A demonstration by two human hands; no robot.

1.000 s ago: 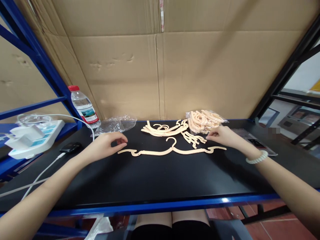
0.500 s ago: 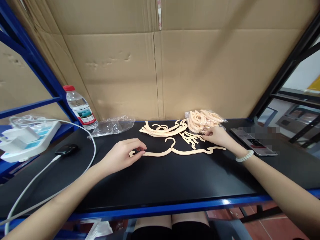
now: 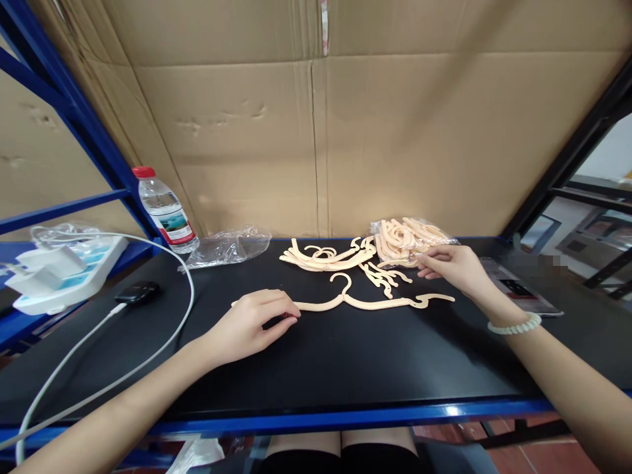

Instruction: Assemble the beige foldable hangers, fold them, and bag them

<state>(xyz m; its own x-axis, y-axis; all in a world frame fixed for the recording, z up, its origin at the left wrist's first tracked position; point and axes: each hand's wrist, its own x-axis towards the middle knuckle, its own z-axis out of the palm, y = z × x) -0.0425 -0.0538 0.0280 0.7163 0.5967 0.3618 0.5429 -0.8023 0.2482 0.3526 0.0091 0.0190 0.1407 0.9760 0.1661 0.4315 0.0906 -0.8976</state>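
- Cardboard wall [image 3: 316,145] fills the back, and in front of it runs the black shelf top [image 3: 320,355] with its blue front edge; everything here is placed off the assembled hanger [image 3: 368,301] lying flat mid-shelf.
- Behind the hanger sits a loose pile of hanger pieces [image 3: 328,255]; behind and to its right is a clear bag of pieces [image 3: 407,237]; a few small hooks [image 3: 382,276] lie just behind its right arm.
- Far left of the hanger: a white power strip [image 3: 59,273], its cable [image 3: 148,349], a water bottle [image 3: 165,214], a dark small device [image 3: 134,292] and an empty plastic bag [image 3: 230,243]. Well to the right lies a phone [image 3: 518,293].
- Left hand [image 3: 254,326] covers the hanger's left tip, fingers curled narrow and pinching it against the shelf.
- Right hand [image 3: 451,266] hovers just behind the hanger's right tip at the bag's edge, fingers loosely spread; whether they grip a piece I cannot tell.
- To do this well, I judge: keep the left pinch low and flat so the thin arm doesn't flex, and draw one hook cleanly from the tangle, not a clump.
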